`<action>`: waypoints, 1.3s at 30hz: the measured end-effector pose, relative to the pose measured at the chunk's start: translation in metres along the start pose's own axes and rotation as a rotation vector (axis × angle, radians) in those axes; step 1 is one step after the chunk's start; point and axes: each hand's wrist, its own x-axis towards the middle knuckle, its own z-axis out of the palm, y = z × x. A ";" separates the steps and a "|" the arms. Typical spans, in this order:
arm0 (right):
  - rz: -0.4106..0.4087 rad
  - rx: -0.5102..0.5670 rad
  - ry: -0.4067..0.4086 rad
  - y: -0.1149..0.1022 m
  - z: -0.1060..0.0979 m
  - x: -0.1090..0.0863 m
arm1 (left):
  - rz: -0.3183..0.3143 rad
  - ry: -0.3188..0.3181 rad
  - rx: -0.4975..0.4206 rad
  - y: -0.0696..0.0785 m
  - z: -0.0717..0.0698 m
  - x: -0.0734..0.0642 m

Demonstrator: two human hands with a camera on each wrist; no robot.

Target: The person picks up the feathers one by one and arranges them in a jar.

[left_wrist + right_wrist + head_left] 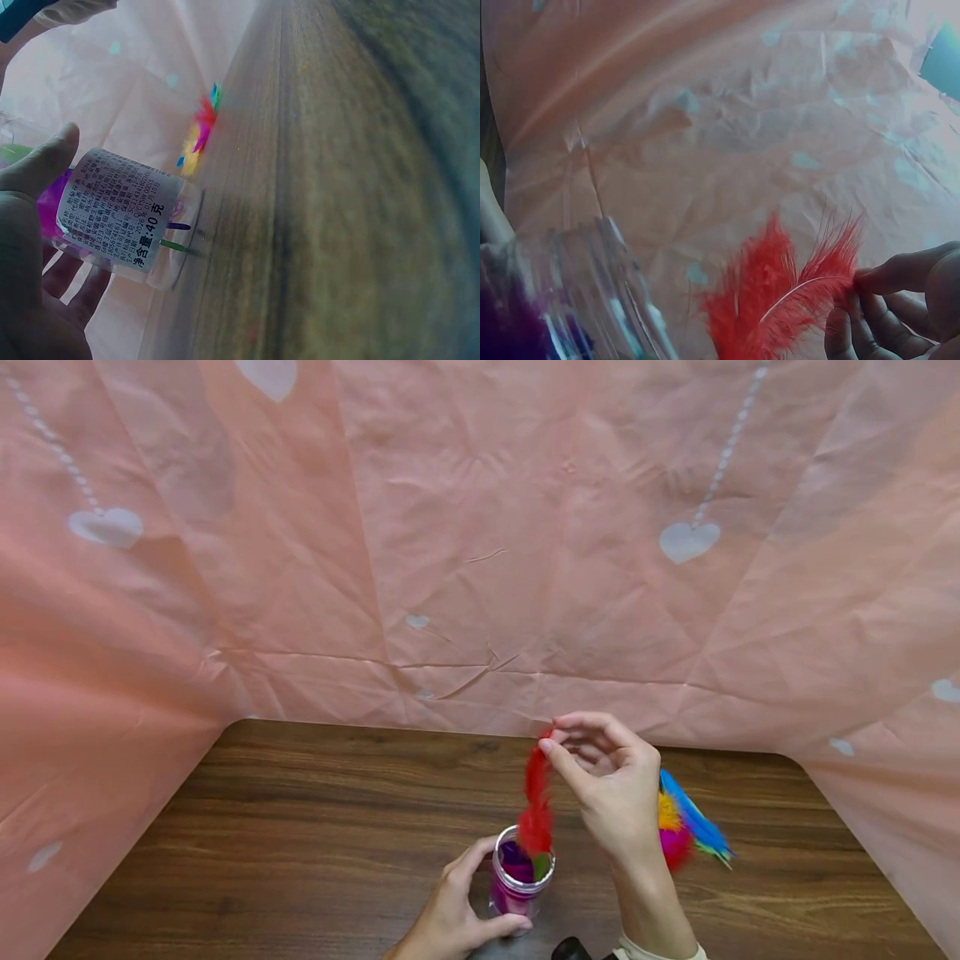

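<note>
A clear plastic jar with purple and green feathers inside stands on the table, and my left hand grips it round the side. Its printed white label faces the left wrist camera. Between thumb and forefinger my right hand pinches the tip of a red feather. That feather hangs down over the jar's open mouth, its lower end overlapping the rim in the head view. In the right wrist view, the fluffy red feather curves along a pale shaft beside the jar.
Loose feathers in blue, yellow, pink and green lie on the wooden table, right of the right hand. A pink sheet with white hearts rises behind the table and on both sides. Something black shows at the bottom edge.
</note>
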 end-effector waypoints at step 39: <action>-0.082 -0.019 -0.029 0.000 0.003 -0.005 | -0.102 -0.007 -0.030 0.004 -0.001 0.000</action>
